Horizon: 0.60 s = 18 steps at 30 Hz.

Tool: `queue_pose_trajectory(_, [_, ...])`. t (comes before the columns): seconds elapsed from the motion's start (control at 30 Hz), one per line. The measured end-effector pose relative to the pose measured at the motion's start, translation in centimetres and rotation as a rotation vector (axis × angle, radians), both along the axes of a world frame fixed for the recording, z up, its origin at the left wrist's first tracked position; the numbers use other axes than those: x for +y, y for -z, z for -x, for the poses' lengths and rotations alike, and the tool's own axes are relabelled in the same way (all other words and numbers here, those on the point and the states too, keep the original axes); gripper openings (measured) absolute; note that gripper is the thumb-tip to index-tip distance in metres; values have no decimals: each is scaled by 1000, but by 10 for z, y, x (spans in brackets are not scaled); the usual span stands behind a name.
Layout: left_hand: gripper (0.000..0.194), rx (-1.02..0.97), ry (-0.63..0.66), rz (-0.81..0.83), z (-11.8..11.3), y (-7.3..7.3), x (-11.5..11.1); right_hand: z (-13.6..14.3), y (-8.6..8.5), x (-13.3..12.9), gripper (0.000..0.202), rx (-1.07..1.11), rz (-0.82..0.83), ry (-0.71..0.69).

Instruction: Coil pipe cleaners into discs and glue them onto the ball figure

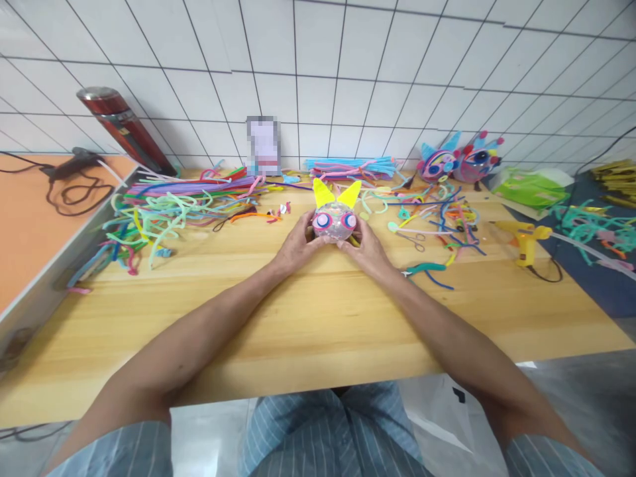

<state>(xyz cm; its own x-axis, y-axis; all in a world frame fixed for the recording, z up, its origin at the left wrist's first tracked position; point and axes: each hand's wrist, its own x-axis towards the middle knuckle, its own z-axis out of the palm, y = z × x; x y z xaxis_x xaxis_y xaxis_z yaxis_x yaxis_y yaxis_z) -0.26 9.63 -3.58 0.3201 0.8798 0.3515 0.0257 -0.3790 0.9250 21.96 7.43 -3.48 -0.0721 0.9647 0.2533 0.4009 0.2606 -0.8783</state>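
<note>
A clear round ball (334, 228) decorated as a creature sits between my two hands at the middle of the wooden table (278, 331). It has two yellow pointed ears (349, 193) on top and ringed eyes in pink, white and blue. My left hand (299, 244) is curled around its left side, and my right hand (366, 246) grips its right side. Both thumbs rest low on the front of the ball, while the other fingers are mostly hidden behind it. Close to my right forearm lie teal-handled pliers (428, 267).
Heaps of pipe cleaners (169, 205) cover the back left, with a further bundle (352, 169) by the wall. A yellow glue gun (524, 240) stands right, scissors (416, 241) nearer. Two decorated figures (474, 159) sit at the back right. A red thermos (126, 129) leans at left.
</note>
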Motion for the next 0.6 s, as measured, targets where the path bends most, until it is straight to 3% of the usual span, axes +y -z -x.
queue_pose_trajectory(0.6, [96, -23, 4, 40, -2, -12, -9, -9, 7, -6, 94, -61, -6, 23])
